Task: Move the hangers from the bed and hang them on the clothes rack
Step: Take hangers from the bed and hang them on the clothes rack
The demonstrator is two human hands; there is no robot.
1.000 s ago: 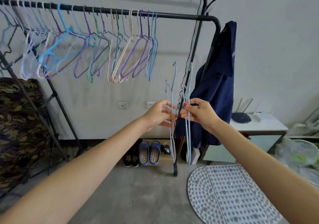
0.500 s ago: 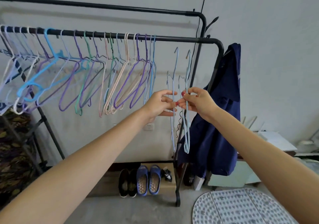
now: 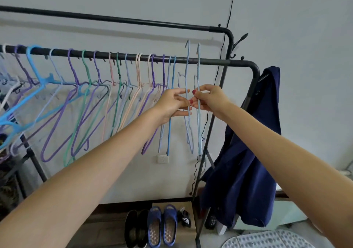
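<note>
Two pale blue hangers [image 3: 198, 102] stand upright, hooks just above the rack's front rail [image 3: 210, 62], not yet on it. The left hand [image 3: 172, 104] pinches one shank and the right hand [image 3: 208, 99] the other. From nine o'clock, a long row of hangers [image 3: 86, 94] already fills the rail; these two look among the last, though the bed is out of sight.

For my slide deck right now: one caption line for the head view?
Both hands, left and right, hold thin pale-blue wire hangers with hooks above the black metal rack rail.
</note>
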